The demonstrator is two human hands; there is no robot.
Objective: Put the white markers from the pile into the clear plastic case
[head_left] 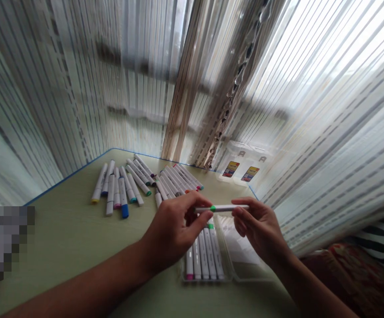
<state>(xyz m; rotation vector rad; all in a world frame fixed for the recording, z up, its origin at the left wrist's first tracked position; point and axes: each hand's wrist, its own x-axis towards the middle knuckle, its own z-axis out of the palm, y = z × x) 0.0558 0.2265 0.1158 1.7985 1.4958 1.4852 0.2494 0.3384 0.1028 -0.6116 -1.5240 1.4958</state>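
Note:
A white marker pen (225, 208) with a green band lies level between my two hands. My left hand (175, 225) pinches its left end between thumb and fingers, close to the green band. At the other end, my right hand (256, 221) grips the white barrel with thumb and fingertips. Below them an open clear plastic case (227, 265) holds several white markers (205, 256) in a row, one with a pink tip and one with a green band. My left hand hides the upper part of that row.
Loose markers (122, 196) with coloured ends lie in groups on the pale green table (62, 234). A clear case with two labels (240, 170) stands at the back right. String curtains (139, 88) hang along the far edge. A pixelated patch covers the left edge.

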